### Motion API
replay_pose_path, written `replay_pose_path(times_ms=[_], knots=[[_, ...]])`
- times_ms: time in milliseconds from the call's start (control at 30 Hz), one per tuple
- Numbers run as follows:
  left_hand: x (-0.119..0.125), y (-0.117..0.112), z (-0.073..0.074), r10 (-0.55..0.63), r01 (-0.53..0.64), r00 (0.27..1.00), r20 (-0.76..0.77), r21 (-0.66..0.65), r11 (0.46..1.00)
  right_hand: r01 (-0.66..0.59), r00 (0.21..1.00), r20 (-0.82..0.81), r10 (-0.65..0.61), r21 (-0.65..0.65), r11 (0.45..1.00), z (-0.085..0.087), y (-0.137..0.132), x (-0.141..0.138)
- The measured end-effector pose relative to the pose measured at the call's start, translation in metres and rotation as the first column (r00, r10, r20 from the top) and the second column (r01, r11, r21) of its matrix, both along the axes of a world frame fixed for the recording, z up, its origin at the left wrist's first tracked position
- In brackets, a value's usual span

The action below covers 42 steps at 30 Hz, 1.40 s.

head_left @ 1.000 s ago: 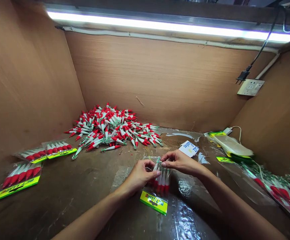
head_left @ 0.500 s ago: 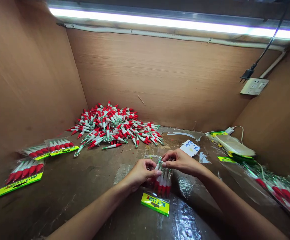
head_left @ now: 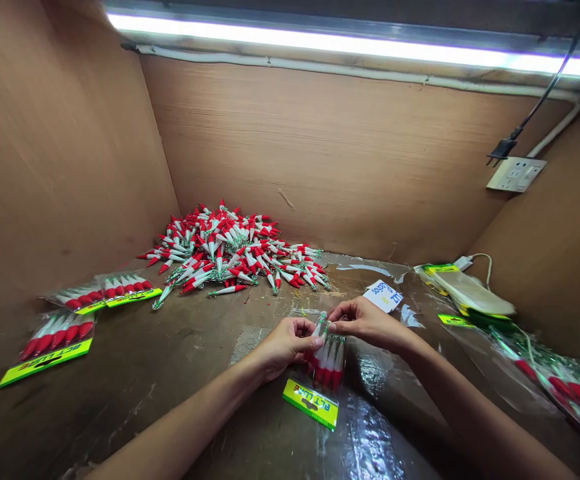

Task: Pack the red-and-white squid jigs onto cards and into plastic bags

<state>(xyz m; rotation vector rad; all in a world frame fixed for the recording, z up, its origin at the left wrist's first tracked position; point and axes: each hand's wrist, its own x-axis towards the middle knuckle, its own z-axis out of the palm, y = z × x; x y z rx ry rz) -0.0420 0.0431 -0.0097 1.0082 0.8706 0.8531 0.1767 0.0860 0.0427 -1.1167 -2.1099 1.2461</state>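
A clear plastic bag with a yellow-green header card (head_left: pixel 311 403) lies in front of me, its card end towards me. Several red-and-white fishing lures (head_left: pixel 333 363) show inside, red ends towards the card and green hooked ends towards the far side. My left hand (head_left: pixel 290 347) is closed on the bag's left far edge, thumb on top beside a lure. With closed fingertips, my right hand (head_left: pixel 365 320) pinches the hooked end of a lure (head_left: pixel 323 327) at the bag's far end. The fingers partly hide the bag's mouth.
A big heap of loose lures (head_left: pixel 233 250) lies at the back left. Filled bags (head_left: pixel 60 333) rest on the left. At right are a stack of clear bags (head_left: pixel 470 290) and more bagged lures (head_left: pixel 575 393). A marked white card (head_left: pixel 383 295) lies behind my right hand.
The view has shifted slightly, so the surroundings sit a little further right. Both hands stay at the bag with nearly the same grip; the right fingertips have moved only a little.
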Motion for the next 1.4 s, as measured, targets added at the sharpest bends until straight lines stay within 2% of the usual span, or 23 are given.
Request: replay_pose_path(times_ms=[267, 433, 533, 667, 833, 1067, 1233, 1400], knots=[[-0.002, 0.002, -0.001, 0.023, -0.017, 0.995, -0.097, 0.067, 0.998, -0.08, 0.996, 0.022, 0.082, -0.077, 0.994, 0.0, 0.003, 0.004], [-0.002, 0.003, 0.0, 0.024, -0.013, 0.991, -0.129, 0.085, 0.996, -0.138, 0.989, -0.058, 0.133, -0.11, 0.984, 0.0, 0.007, 0.009], [-0.002, 0.002, 0.0, 0.039, -0.022, 0.988, -0.148, 0.112, 0.993, -0.101, 0.992, -0.086, 0.094, -0.086, 0.991, -0.001, 0.007, 0.008], [-0.002, 0.002, 0.0, 0.057, -0.033, 0.982, -0.179, 0.138, 0.99, 0.019, 0.992, -0.128, -0.019, -0.003, 1.0, -0.007, 0.008, 0.001], [-0.001, 0.002, 0.001, 0.064, -0.038, 0.981, -0.183, 0.144, 0.989, 0.12, 0.986, -0.115, -0.12, -0.007, 0.993, -0.014, 0.01, -0.005], [-0.001, 0.004, 0.001, 0.085, -0.053, 0.983, -0.165, 0.191, 0.98, 0.091, 0.987, -0.128, -0.097, -0.05, 0.995, -0.011, 0.006, -0.007], [-0.005, 0.005, -0.001, 0.022, 0.027, 0.968, -0.252, 0.19, 0.981, 0.15, 0.974, -0.175, -0.146, 0.014, 0.989, -0.008, 0.008, -0.006], [-0.012, 0.01, 0.007, 0.038, 0.049, 0.946, -0.322, 0.257, 0.965, 0.086, 0.988, -0.136, -0.076, 0.064, 0.994, -0.006, 0.013, 0.003]])
